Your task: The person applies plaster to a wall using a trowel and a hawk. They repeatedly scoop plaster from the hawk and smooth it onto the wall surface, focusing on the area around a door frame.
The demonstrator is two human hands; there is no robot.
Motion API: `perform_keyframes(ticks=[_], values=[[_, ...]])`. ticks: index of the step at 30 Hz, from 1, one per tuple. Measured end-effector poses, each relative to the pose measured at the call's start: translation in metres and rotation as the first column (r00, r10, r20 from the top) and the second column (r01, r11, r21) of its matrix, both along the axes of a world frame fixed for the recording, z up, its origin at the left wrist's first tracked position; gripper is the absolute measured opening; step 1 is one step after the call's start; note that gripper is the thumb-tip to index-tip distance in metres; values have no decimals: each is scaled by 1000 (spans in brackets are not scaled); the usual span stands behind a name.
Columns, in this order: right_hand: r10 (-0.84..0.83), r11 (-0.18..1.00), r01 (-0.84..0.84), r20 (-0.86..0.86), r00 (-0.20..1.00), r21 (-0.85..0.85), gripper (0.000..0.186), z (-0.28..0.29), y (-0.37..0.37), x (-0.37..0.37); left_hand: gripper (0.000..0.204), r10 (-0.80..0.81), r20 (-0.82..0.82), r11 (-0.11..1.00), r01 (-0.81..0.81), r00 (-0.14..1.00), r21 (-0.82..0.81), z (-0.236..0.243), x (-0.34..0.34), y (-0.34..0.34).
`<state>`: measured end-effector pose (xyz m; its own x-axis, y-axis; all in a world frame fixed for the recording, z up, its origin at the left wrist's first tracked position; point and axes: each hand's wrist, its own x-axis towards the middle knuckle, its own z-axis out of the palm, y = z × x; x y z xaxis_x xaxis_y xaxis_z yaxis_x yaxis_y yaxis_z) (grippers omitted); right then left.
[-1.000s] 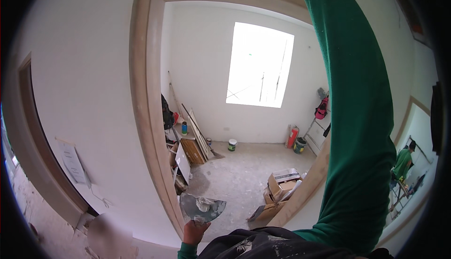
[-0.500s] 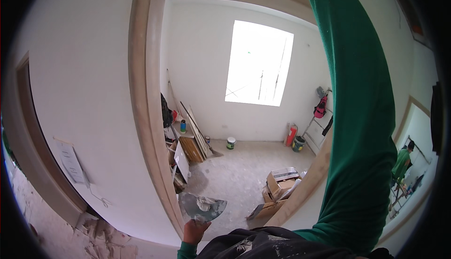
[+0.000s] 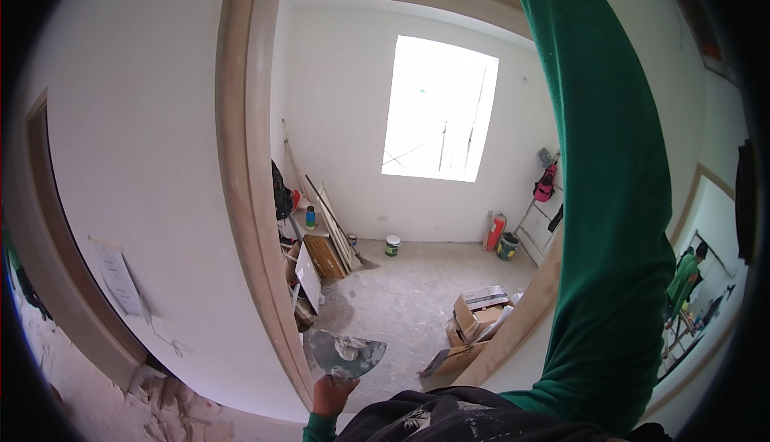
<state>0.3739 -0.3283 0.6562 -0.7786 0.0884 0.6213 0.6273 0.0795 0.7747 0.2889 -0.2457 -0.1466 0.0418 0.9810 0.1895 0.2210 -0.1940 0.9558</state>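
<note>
Low in the view, my left hand (image 3: 331,396) is closed around the handle of a wide putty knife (image 3: 370,357). Its broad, rounded blade lies face up and carries a lump of whitish putty (image 3: 347,346). My right arm, in a green sleeve (image 3: 613,193), stretches up past the right side of the doorway and leaves the picture at the top. The right hand is out of sight, so what it touches or holds is hidden. Around the opening runs a wooden door frame (image 3: 238,113), close in front of me.
Beyond the doorway lie cardboard boxes (image 3: 481,318), leaning boards (image 3: 325,256), a white bucket (image 3: 392,246), a red extinguisher (image 3: 495,232) and a dark bucket (image 3: 508,246). Another doorway (image 3: 68,225) opens at left. Far right, a person in green (image 3: 683,277) is bent over.
The view has shifted very slightly, and my raised right sleeve sits a little further left at the top. My left hand and the putty knife have hardly moved.
</note>
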Motion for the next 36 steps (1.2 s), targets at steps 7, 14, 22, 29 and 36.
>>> perform_keyframes(ticks=[7, 14, 22, 29, 36], values=[[-48, 959, 15, -110, 993, -282, 51, -17, -5, -15, 35, 50, 30, 994, -53, 998, 92, -24, 9, 17], [34, 957, -64, -110, 993, -283, 46, -7, 8, -10, 48, 21, -3, 998, -22, 1000, -58, -6, 10, 18], [40, 959, -38, 1, 999, -281, 42, 0, 36, -37, 36, 10, 79, 996, -17, 997, 85, -8, 13, 29], [-21, 965, 19, -5, 1000, -263, 47, 8, 44, -34, 39, 54, 51, 998, -55, 997, 36, -13, 17, 35], [131, 991, -131, 3, 991, 4, 51, 44, 70, -30, 45, 31, 19, 999, -30, 999, -37, 15, 8, 29]])
